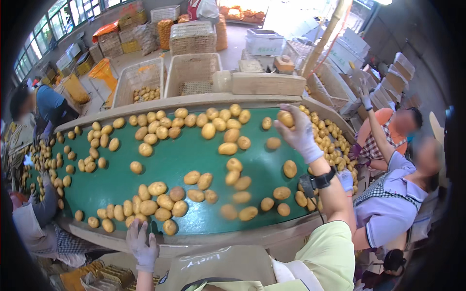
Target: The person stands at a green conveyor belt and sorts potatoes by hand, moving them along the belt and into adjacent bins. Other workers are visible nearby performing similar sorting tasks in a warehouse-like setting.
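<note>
My right hand (301, 135), in a pale glove, is raised over the right part of the green conveyor belt (167, 152). Between its thumb and fingers it grips a potato (285, 118). At the belt's near rim is my left hand (141, 244), also gloved, palm down with the fingers somewhat apart and nothing visibly held. Its fingertips reach a cluster of potatoes (148, 207); whether they touch one I cannot tell. More potatoes (219, 124) lie along the far side. A few between my hands, such as one potato (228, 211), look blurred.
A wooden rim (204, 240) borders the belt. Potatoes crowd the right end (329, 140), where co-workers stand, one with a gloved hand (365, 95) raised. Others work at the left end. Beyond the far rim are plastic crates (193, 60) and a slanted pole (324, 40).
</note>
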`<state>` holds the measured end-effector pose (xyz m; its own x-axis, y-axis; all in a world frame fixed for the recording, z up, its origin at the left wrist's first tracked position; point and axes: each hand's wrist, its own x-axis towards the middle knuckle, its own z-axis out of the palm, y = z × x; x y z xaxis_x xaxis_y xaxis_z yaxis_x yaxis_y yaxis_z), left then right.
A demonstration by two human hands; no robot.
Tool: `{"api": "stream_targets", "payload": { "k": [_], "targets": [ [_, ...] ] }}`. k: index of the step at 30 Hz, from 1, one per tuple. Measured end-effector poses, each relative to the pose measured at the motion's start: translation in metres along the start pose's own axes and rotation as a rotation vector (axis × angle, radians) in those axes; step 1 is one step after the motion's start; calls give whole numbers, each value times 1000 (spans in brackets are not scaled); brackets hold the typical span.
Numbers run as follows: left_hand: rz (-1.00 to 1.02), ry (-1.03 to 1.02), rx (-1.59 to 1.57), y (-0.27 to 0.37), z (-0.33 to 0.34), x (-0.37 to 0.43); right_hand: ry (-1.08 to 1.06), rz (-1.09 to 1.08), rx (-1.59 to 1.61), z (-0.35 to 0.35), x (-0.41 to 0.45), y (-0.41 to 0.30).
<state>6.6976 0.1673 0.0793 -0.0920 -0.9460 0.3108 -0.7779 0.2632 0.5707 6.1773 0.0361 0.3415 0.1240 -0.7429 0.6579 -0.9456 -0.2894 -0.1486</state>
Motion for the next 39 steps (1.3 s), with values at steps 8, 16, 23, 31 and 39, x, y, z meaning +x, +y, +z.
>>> {"api": "stream_targets", "payload": {
  "k": [8, 16, 23, 31, 39],
  "targets": [
    [25, 24, 53, -41, -18, 11, -305, 543, 523, 51, -83, -79],
    [44, -11, 89, -75, -36, 31, -793, -38, 267, 143, -120, -155],
    [559, -193, -267, -24, -27, 121, -847, -16, 386, 172, -122, -189],
    [830, -544, -36, 35, 52, 215, -309, -122, 47, 133, -85, -226],
    [707, -597, -83, -43, 15, 219, 363, 234, -813, 66, 84, -68]
  ]
}}
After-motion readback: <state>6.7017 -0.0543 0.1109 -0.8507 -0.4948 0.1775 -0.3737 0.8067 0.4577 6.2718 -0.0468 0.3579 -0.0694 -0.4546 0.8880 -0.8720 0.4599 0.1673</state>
